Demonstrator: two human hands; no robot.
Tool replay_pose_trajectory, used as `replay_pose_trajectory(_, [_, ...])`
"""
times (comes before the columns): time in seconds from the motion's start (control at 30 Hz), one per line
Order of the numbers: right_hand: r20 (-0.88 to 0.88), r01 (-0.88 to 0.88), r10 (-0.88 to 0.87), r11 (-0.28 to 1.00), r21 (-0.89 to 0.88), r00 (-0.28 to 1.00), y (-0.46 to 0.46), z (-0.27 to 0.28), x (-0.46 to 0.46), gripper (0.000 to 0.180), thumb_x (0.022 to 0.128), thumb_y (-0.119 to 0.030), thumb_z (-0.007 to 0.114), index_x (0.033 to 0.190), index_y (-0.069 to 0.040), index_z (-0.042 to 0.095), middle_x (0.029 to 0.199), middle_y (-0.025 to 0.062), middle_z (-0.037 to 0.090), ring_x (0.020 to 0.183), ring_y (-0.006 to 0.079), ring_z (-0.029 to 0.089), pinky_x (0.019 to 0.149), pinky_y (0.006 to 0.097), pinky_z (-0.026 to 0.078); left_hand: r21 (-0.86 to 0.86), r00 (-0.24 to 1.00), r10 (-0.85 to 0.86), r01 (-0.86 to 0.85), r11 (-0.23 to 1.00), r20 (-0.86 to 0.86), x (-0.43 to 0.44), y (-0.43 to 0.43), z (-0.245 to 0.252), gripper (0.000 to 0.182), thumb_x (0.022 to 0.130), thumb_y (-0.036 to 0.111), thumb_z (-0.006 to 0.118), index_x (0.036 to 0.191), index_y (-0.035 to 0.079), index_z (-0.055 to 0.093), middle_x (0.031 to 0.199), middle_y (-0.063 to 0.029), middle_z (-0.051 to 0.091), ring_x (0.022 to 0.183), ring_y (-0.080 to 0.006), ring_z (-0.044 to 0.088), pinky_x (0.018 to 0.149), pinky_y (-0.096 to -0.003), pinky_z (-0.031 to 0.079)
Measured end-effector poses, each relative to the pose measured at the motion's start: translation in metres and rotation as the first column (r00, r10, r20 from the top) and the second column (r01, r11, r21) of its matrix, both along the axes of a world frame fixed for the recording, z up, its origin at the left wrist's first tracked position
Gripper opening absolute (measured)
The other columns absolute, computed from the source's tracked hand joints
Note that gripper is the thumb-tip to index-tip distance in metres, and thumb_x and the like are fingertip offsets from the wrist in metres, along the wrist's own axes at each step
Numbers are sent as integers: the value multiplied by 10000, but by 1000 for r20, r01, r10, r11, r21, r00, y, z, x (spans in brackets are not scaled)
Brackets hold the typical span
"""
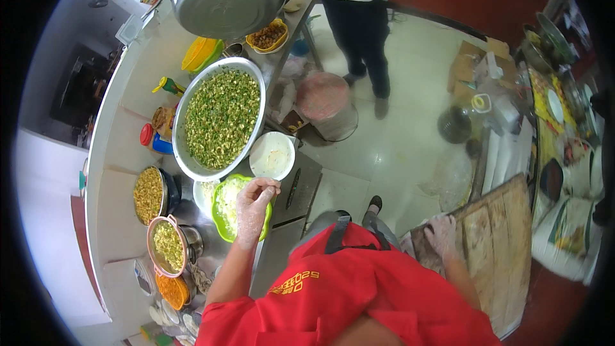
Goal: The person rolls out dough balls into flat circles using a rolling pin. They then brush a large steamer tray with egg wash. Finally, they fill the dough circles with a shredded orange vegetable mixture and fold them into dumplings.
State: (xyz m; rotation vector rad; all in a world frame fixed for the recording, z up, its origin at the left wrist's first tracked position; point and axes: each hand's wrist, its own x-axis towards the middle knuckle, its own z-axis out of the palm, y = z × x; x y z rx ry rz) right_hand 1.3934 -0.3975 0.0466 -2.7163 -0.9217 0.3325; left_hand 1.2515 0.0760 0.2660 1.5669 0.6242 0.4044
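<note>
My left hand, dusted with white powder, is raised over a lime-green basket of shredded pale vegetable. Its thumb and fingertips are drawn together, and I see nothing between them. Just beyond stands a white bowl with light residue inside. A large metal basin beside it is full of chopped green filling. Over on the right, my right hand, also powdery, rests with spread fingers on the near-left edge of a worn wooden board.
Another person in dark trousers stands across, a blue-gloved hand at a big tilted steel basin. A lidded bucket sits on the floor. Along the counter are a pink colander, an orange bowl and a red-lidded jar.
</note>
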Motion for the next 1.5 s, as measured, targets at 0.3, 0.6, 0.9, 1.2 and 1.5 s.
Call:
replay_pose_trajectory(0.3, [-678,-117,85,993,-2,730,-10,3,77,278,794,-223,667,1053,-122,686,1026,144,678,988,358,634,873,457,500,-140,948,-131,93,986,-291,167,24,-62,134,933,24,596,1040,-16,666,962,-46,679,887,-111,639,828,-247,517])
replay_pose_trajectory(0.6, [-699,325,-335,933,-153,632,-15,-42,162,279,846,-246,616,1061,-85,691,1019,197,691,974,379,657,866,461,517,-177,846,-486,455,873,-219,434,47,-96,177,928,76,629,1079,-14,654,978,-30,672,902,-94,616,848,-249,494])
replay_pose_trajectory(0.9, [-645,530,-552,808,-258,528,-49,-85,355,287,888,-271,584,1047,-56,687,1006,229,689,972,392,661,871,475,511,-225,730,-662,625,747,-170,700,-9,-96,250,925,124,623,1131,-14,654,1025,-40,677,978,-112,605,880,-269,485])
replay_pose_trajectory(1.2, [-451,535,-466,844,31,761,-38,-61,809,323,938,-285,570,1063,-2,665,1004,268,684,970,424,656,863,481,502,-226,787,-583,542,810,-201,929,-14,-73,269,910,119,601,1133,-25,650,1013,-64,684,912,-136,639,848,-286,506])
replay_pose_trajectory(1.5, [-551,347,-306,937,-32,776,16,-70,1047,327,944,-274,560,1087,-2,670,1014,231,685,958,334,663,814,424,521,-372,950,-313,293,881,6,1122,53,-68,291,912,138,579,1147,-22,642,1098,-68,660,1008,-158,610,939,-302,474])
